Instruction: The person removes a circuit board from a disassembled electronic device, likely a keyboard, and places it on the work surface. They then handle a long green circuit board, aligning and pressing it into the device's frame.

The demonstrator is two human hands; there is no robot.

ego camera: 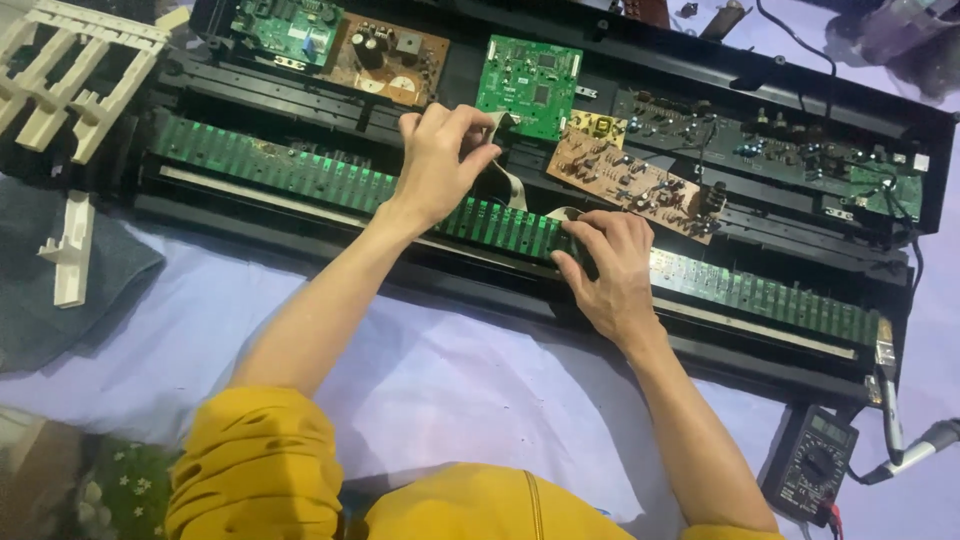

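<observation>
Head view: your left hand (pixel 440 160) pinches the flat grey ribbon cable (pixel 508 183) above the long green contact strip (pixel 400 195); your right hand (pixel 608 268) presses flat there. Tugging could tear it.

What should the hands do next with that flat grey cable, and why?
Probably ease the flat grey ribbon cable gently with the left hand, which pinches its upper end by the green circuit board. The right hand presses on the long green contact strip where the cable's lower end sits, steadying it.
</observation>
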